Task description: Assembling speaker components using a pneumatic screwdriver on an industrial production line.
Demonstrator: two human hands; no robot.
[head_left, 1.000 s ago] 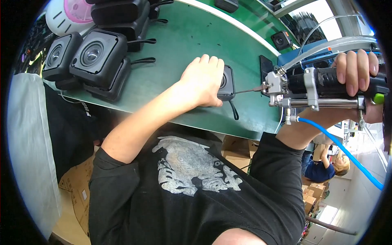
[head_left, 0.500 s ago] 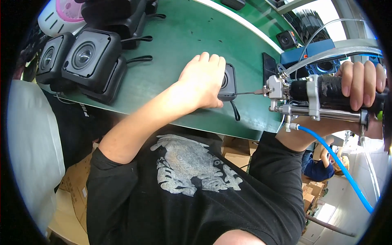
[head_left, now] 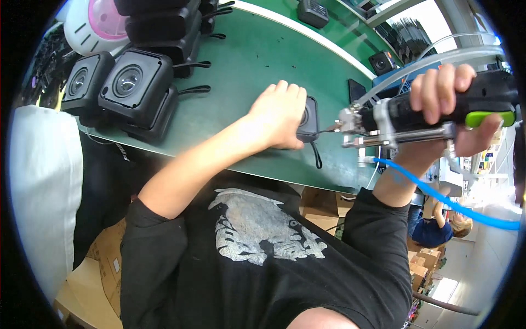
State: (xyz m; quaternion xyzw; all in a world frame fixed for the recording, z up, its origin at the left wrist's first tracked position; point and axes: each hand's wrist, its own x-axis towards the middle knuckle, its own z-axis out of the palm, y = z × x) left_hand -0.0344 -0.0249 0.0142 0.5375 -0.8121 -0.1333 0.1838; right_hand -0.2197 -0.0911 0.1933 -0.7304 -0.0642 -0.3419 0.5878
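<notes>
My left hand (head_left: 278, 116) is closed round the left side of a small black speaker (head_left: 311, 122) lying on the green bench. Much of the speaker is hidden under my hand; its right edge, part of the round driver and a short black strap (head_left: 318, 156) show. My right hand (head_left: 445, 94) grips a black powered screwdriver (head_left: 487, 90) with a green button, a metal front fitting and hoses. It is held sideways, slim tip pointing left. The tip is at the speaker's right edge; whether it touches a screw I cannot tell.
Several black speakers with straps (head_left: 131, 82) stand stacked at the left of the green bench (head_left: 246, 60), beside a white and pink container (head_left: 87, 27). Further speakers (head_left: 313, 13) sit beyond the white ledge. A blue hose (head_left: 438, 194) loops from the screwdriver. Another person (head_left: 433, 229) is at the far right.
My right hand and the screwdriver have moved left and tilted, with the tip nearer the speaker. The whole view has shifted slightly. My left hand stays on the speaker.
</notes>
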